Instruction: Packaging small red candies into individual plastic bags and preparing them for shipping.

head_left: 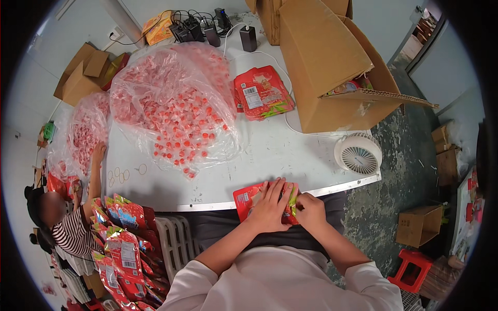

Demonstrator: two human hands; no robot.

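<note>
A red flat pouch (246,199) lies at the near edge of the white table (270,155), half over my lap. My left hand (271,205) lies flat on top of it, fingers spread toward its right end. My right hand (309,208) pinches the pouch's right end, where green print shows. Both hands hold the same pouch. A stack of the same red pouches (262,92) rests farther back on the table. A big clear plastic bag of small red candies (174,106) takes up the table's left-middle.
An open cardboard box (324,67) stands at the back right, a small white fan (358,154) by the table's right edge. Chargers and cables (207,28) lie at the back. Filled red pouches (124,243) pile at my left. A person in a striped shirt (70,228) sits at left.
</note>
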